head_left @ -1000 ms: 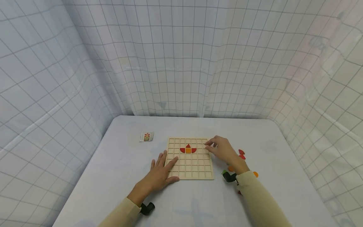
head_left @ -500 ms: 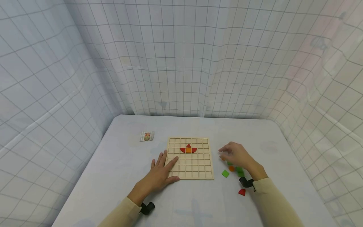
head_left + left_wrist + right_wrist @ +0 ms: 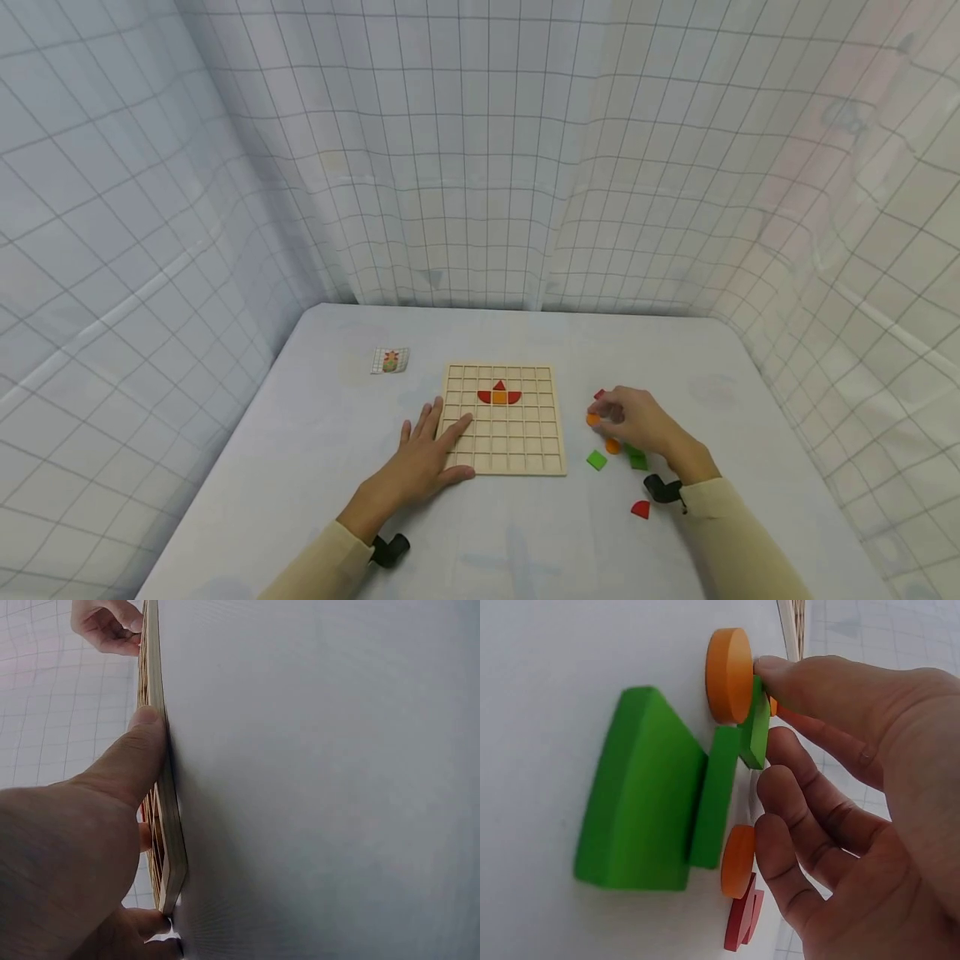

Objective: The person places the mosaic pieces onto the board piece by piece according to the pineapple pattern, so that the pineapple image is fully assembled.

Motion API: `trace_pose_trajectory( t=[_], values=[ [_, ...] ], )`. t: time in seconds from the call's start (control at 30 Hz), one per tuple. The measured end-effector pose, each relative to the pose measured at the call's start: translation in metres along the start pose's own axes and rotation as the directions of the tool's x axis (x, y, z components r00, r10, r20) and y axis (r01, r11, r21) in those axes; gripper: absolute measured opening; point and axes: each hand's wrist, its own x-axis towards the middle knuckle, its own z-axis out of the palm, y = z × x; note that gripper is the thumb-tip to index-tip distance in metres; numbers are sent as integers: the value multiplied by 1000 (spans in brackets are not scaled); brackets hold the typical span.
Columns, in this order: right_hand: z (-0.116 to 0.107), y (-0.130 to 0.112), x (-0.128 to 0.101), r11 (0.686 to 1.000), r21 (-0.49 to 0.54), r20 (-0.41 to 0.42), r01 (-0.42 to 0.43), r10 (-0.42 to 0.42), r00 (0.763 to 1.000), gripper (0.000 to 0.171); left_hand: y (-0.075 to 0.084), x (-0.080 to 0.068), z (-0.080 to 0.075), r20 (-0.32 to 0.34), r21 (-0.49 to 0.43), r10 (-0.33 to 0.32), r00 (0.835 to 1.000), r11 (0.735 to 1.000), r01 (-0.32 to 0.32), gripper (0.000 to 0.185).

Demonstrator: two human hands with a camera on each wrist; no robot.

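The table carries everything, a pale surface walled round by gridded cloth. On it, near the middle, lies the wooden grid board, flat, with a small red and orange figure set in its upper rows.

Your left hand rests at the board's near left corner, fingers straight and spread over the edge and the first cells; the left wrist view shows your thumb pressed against the board's side. It grasps nothing, only steadies.

Your right hand sits over the loose pieces off the board's right edge, well apart from the board itself. Its fingers are curled, and an orange disc shows at the fingertips; the right wrist view has one fingertip against an orange disc with a green piece beneath it. Whether you pinch it or merely touch it I cannot tell.

Around that hand: a green square nearest the board's right edge, a second orange disc just beside it, another green piece partly under your wrist, and a red quarter-round toward the near edge.

A small picture card lies toward the far left, apart from the board's far left corner.
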Motion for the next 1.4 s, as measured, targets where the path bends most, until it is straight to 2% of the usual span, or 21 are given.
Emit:
trace_pose_trajectory(
  t=[0.57,0.97,1.13,1.27,1.4],
  values=[
    [7,-2,1,1000,17,-68,1,0,998,17,0,0,-4,-3,13,4,1000,1000,-4,92],
    [11,-13,3,995,-19,-132,93,-95,987,12,-5,10,-13,30,73,-2,1000,997,0,94],
    [13,-24,8,994,-14,-129,107,-107,986,12,-10,19,-18,42,75,19,999,997,-23,110],
    [16,-32,15,989,-2,-127,147,-146,981,12,-14,25,-19,55,115,13,998,993,-20,131],
    [21,-45,23,985,10,-112,171,-169,979,11,-19,26,-19,85,150,-2,996,989,-11,138]
  ],
)
